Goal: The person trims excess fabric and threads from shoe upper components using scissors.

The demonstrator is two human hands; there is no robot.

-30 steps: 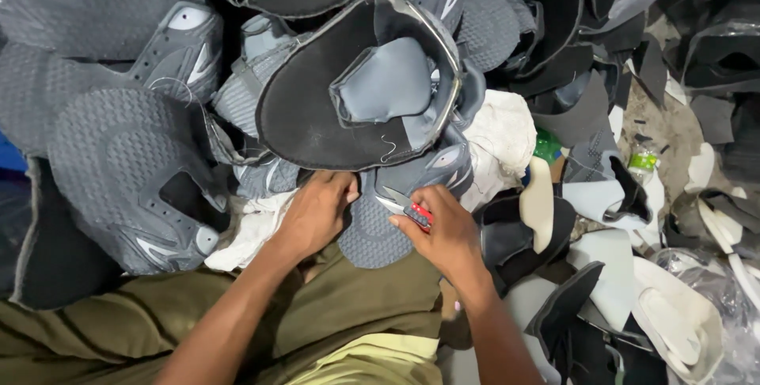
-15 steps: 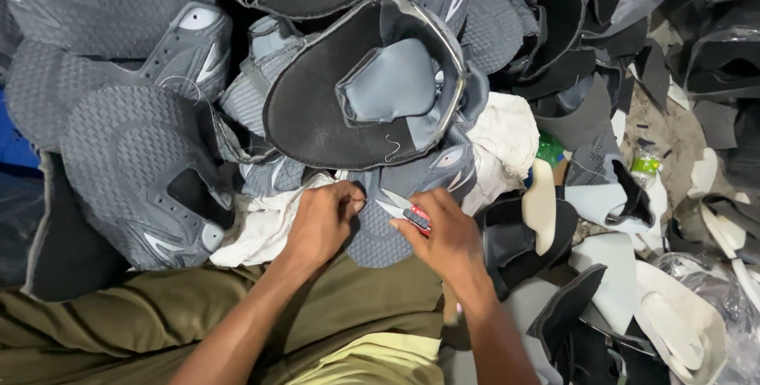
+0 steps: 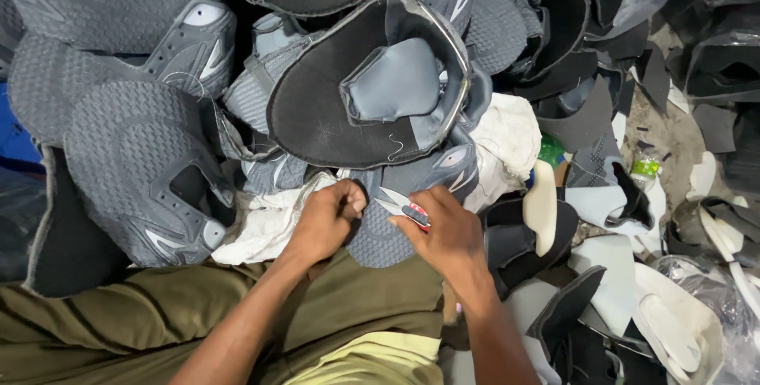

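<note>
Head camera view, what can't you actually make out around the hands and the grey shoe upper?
- Grey shoe upper: the middle lies under both hands, so the spot being trimmed is hidden.
- Small snips: the grip sits inside the right hand; only the blades show.
- Left hand: fingertips curl under, out of sight.
- Piled uppers: cut off by the top and left edges.

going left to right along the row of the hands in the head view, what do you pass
grey textured knit shoe upper → white crumpled cloth → left hand → small metal snips with red grip → right hand → cream foam insole
</note>
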